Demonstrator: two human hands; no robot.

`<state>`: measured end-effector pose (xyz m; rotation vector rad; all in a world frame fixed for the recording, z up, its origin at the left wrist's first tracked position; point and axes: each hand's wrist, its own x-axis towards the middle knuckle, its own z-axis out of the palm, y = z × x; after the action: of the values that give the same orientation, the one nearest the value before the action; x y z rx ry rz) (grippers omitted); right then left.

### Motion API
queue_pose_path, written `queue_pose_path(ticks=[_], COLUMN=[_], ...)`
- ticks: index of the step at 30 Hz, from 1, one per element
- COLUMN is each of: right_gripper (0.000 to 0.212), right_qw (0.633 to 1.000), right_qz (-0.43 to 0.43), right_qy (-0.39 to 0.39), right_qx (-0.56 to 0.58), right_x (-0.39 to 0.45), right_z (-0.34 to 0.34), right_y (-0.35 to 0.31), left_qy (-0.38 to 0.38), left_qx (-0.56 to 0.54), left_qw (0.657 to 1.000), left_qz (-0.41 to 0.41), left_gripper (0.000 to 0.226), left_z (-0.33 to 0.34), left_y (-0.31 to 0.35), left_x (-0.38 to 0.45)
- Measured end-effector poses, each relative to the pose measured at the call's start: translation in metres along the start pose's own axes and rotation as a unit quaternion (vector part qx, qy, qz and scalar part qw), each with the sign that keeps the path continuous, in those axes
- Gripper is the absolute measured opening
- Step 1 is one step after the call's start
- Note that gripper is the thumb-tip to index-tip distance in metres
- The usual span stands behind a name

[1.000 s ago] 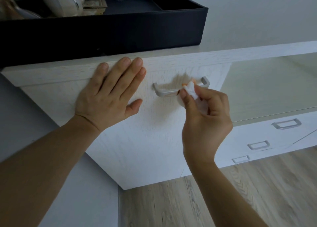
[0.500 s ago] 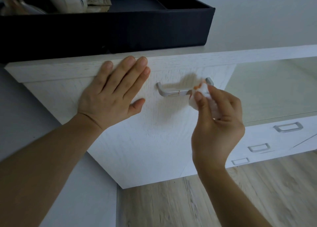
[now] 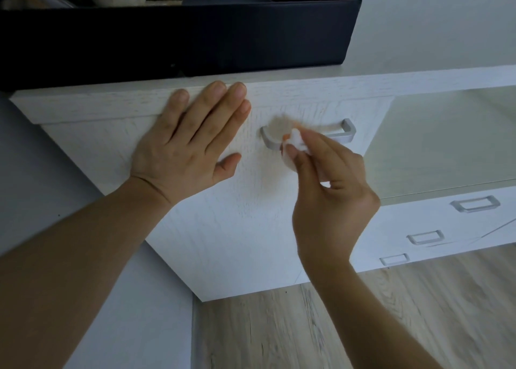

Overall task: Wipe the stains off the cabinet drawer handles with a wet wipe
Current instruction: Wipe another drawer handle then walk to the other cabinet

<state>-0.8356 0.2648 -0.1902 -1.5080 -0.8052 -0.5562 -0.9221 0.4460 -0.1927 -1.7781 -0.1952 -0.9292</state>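
Handle: silver bar on the white drawer front, high up near its top edge. Wipe bunched small and pressed on the handle's left part, an orange tinge at its left edge, likely lifted stain. Faint brownish blur on the panel just above the handle's left end; stain or shadow, cannot tell.

Right hand below the handle, thumb and fingertips pinched shut on the wipe. Left hand left of the handle, flat and spread on the drawer front, gripping nothing, fingertips at the top edge, apparently bracing.

Step in hand, by the look of it: rubbing along the bar. To do well: firm pinch, short strokes end to end, wipe wrapped round the underside and both posts, then turned to a clean face once the orange shows, lest the stain smear back. Steady left palm to stop the drawer shifting.

Round about: black tray on the cabinet top above the handle, white crockery inside, overhanging nothing and clear of the work. Right of the handle and further off, three more handles on the next drawers, probably next in turn. Wood floor below. Nothing between wipe and bar; only the hand's own fingers hiding the handle's middle.
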Motion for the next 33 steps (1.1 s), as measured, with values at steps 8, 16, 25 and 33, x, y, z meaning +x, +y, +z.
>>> queue_pose_path(ticks=[8,16,25,33], right_gripper=[0.018,0.024,0.02,0.037], right_qw=[0.995,0.978,0.955,0.982], right_qz=[0.083,0.169,0.251,0.153], right_qy=[0.034,0.073,0.122,0.077], right_qx=[0.042,0.096,0.102,0.075], right_x=[-0.007,-0.007,-0.004,-0.012], right_z=[-0.001,0.009,-0.002,0.03], right_y=[0.003,0.0,0.007,-0.026], left_qy=[-0.008,-0.002,-0.001,-0.001], left_qx=[-0.012,-0.023,-0.025,-0.02], left_qw=[1.0,1.0,1.0,1.0], left_qz=[-0.004,-0.013,-0.016,-0.009], left_gripper=[0.076,0.075,0.075,0.074], left_z=[-0.003,-0.001,-0.001,-0.002], left_y=[0.001,0.004,0.005,0.003], left_x=[0.001,0.002,0.001,0.002])
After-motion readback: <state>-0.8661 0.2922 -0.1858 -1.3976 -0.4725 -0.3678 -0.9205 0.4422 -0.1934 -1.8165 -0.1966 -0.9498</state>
